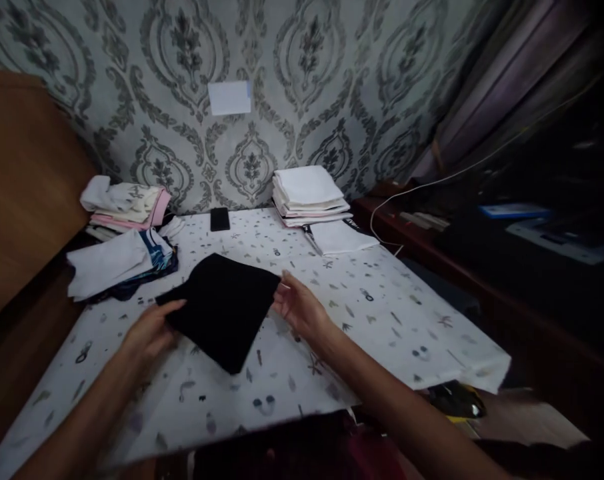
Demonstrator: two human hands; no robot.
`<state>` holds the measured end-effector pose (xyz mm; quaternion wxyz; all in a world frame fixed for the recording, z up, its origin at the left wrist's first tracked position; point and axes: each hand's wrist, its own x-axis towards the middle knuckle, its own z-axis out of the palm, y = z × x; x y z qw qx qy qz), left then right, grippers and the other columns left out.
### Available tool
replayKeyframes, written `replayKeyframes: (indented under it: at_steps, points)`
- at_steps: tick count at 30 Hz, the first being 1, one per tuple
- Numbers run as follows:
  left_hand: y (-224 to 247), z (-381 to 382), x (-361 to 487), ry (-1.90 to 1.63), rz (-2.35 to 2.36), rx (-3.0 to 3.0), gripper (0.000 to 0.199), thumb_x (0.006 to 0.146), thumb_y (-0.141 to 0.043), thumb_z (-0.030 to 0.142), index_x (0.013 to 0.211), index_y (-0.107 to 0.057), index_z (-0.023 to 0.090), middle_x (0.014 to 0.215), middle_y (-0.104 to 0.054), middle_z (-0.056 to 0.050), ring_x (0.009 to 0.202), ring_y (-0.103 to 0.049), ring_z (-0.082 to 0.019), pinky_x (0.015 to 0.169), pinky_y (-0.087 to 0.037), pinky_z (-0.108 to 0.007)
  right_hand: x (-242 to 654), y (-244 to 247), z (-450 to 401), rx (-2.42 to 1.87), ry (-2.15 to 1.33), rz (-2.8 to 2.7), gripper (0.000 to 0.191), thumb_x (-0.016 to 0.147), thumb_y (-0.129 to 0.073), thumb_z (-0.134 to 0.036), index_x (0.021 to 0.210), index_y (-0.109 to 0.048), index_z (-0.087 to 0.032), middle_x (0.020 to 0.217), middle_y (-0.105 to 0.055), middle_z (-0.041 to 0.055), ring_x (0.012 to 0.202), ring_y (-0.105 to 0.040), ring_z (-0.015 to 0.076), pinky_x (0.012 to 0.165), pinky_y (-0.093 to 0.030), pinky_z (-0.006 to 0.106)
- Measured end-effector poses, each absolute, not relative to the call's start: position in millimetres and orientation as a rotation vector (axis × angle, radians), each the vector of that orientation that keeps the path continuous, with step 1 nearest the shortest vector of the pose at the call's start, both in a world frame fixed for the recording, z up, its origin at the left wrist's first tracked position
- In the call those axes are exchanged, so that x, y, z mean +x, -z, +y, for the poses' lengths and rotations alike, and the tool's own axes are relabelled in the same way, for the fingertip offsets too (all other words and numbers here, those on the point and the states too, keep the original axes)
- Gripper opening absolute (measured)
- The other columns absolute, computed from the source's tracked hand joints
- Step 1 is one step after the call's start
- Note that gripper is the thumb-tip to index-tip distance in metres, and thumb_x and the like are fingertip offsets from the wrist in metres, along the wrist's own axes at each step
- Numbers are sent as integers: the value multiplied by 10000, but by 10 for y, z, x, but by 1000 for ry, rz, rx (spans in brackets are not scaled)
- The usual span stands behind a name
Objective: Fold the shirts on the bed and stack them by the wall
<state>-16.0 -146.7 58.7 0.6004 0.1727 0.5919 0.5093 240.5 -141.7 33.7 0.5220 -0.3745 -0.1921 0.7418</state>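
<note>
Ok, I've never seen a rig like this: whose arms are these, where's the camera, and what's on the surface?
There is no machine here, just a person's two bare hands. The single picture comes from a camera worn on the head, looking forward and down. The left hand and right hand hold a flat black cloth by its opposite sides, over a white printed sheet. On the sheet's far left is a loose heap of white, pink and blue fabric; at the back, a small black rectangular object; at back right, a stack of mostly white folded cloths.

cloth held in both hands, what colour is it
The cloth is plain black, with no pattern visible; it shows in the head view.
</note>
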Motion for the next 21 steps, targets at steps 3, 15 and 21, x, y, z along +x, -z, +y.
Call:
replayKeyframes:
  at_steps: [3,15,21]
  points:
    - [-504,-1661,43,-1109,1308,362,352,781,-557,-60,1065,-674,113,854,-769,-72,720,-741,-180,674,-626,-261,2533,-303,-1510,-904,-1898,-321,251,930,-599,-420,819,-625,-197,701,-674,-1,625,-633,131,669,-529,257]
    - [-526,-1197,-146,-739,1515,610,199,684,-813,189,858,-720,168,793,-772,-59,697,-739,-236,607,-608,-291,2407,-86,-1759,-1093,-1745,-652,414,549,-699,-125,951,-650,-210,841,-693,-9,846,-642,212,779,-506,367]
    - [-674,-958,774,-714,1153,795,663,616,-880,225,1238,-651,255,1221,-728,-57,1129,-683,-262,916,-575,-296,3471,-238,-1422,-936,-1507,-820,462,592,-771,-227,1044,-672,-220,977,-741,16,952,-666,226,929,-477,374]
